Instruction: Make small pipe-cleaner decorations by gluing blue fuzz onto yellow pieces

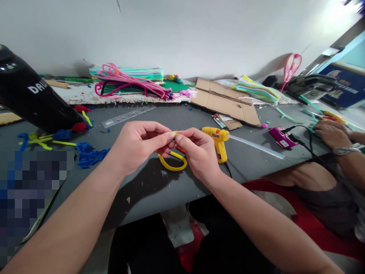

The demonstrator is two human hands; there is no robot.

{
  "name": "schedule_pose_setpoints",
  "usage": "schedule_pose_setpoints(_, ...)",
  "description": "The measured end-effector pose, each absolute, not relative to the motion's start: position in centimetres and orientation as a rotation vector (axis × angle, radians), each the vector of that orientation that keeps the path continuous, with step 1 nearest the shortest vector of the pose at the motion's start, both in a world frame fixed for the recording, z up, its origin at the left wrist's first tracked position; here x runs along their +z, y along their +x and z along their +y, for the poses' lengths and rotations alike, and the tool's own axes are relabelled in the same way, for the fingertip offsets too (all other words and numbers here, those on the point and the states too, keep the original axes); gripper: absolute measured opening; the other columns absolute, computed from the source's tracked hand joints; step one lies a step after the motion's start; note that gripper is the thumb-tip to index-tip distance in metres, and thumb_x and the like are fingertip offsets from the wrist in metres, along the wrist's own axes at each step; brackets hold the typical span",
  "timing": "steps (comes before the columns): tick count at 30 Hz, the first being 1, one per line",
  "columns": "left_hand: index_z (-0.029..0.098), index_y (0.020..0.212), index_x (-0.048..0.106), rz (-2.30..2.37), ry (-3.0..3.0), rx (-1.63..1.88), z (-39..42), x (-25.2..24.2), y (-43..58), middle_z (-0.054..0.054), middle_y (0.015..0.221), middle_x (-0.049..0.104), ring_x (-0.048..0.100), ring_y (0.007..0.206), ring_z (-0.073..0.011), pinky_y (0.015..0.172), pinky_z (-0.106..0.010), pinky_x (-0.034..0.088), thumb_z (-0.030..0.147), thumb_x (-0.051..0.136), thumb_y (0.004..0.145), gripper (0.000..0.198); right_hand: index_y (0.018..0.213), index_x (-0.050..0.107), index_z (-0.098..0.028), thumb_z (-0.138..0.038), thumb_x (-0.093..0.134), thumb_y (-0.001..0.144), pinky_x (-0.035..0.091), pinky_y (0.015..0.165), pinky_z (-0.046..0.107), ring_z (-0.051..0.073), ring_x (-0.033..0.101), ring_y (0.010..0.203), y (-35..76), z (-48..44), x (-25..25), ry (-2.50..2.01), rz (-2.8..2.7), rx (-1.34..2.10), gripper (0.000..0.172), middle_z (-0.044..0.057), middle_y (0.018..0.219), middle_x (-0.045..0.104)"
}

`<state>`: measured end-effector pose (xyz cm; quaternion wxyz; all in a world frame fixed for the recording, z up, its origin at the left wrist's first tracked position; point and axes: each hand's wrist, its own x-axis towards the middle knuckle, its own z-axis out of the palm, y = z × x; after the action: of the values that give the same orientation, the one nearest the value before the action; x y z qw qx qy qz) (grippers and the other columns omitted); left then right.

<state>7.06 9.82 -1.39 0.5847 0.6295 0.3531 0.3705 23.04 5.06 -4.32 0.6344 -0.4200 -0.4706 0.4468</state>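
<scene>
My left hand (139, 146) and my right hand (196, 152) meet over the grey table (142, 186), fingertips pinched together on a small yellow piece (174, 134). It is too small to name for certain. Under the hands lies a pair of scissors with yellow handles (173, 163), mostly hidden. A yellow glue gun (218, 140) stands just right of my right hand, with a clear glue stick (256, 146) pointing out to the right.
Blue and yellow pipe cleaner pieces (82, 152) lie at the left by a black object (31, 99). Pink pipe cleaners (125, 82), cardboard (225, 99) and a clear ruler (127, 116) lie farther back. Another person's hand (332, 133) rests at the right near a purple device (282, 137).
</scene>
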Motion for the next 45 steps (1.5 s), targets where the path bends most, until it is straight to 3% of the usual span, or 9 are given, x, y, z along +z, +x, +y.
schedule_pose_setpoints(7, 0.017, 0.09, 0.076, 0.84, 1.626, 0.879, 10.2, -0.6, 6.5, -0.005, 0.077, 0.074, 0.066, 0.065, -0.0146, 0.06, -0.023, 0.055, 0.035, 0.074, 0.083, 0.019, 0.102, 0.074, -0.019, -0.033, 0.069, 0.087, 0.059, 0.08, 0.03, 0.017, 0.071, 0.088, 24.1, 4.9, -3.6, -1.038, -1.407, 0.807, 0.021, 0.005, 0.099, 0.076)
schedule_pose_setpoints(21, 0.019, 0.095, 0.074, 0.885, 1.798, 0.831, 9.9, -0.5, 6.7, -0.003, 0.076, 0.072, 0.066, 0.068, -0.0154, 0.065, -0.023, 0.054, 0.039, 0.068, 0.086, 0.023, 0.095, 0.075, -0.019, -0.027, 0.063, 0.09, 0.052, 0.068, 0.027, 0.014, 0.065, 0.074, 24.8, 4.6, -3.6, -1.164, -1.572, 0.44, 0.015, 0.004, 0.087, 0.075)
schedule_pose_setpoints(26, 0.018, 0.09, 0.075, 0.87, 1.795, 0.887, 9.9, -0.7, 6.7, -0.003, 0.073, 0.072, 0.066, 0.064, -0.0149, 0.062, -0.023, 0.054, 0.036, 0.068, 0.087, 0.019, 0.097, 0.075, -0.018, -0.03, 0.066, 0.089, 0.052, 0.065, 0.025, 0.011, 0.062, 0.07, 24.6, 4.6, -3.4, -1.106, -1.572, 0.525, 0.017, 0.004, 0.086, 0.074)
schedule_pose_setpoints(35, 0.02, 0.082, 0.076, 0.954, 1.978, 1.05, 9.3, -0.7, 7.2, 0.0, 0.068, 0.07, 0.063, 0.059, -0.0138, 0.055, -0.023, 0.048, 0.032, 0.067, 0.086, 0.015, 0.093, 0.076, -0.018, -0.036, 0.07, 0.086, 0.056, 0.07, 0.026, 0.016, 0.07, 0.078, 24.6, 4.7, -3.3, -1.065, -1.367, 0.849, 0.02, 0.004, 0.087, 0.076)
schedule_pose_setpoints(45, 0.021, 0.08, 0.076, 0.905, 1.934, 1.063, 9.2, -0.9, 7.3, 0.0, 0.067, 0.07, 0.062, 0.057, -0.0139, 0.053, -0.024, 0.048, 0.031, 0.067, 0.086, 0.014, 0.079, 0.071, -0.017, -0.044, 0.071, 0.084, 0.048, 0.062, 0.022, 0.009, 0.057, 0.061, 24.6, 5.0, -3.1, -1.011, -1.107, 1.23, 0.027, 0.0, 0.07, 0.069)
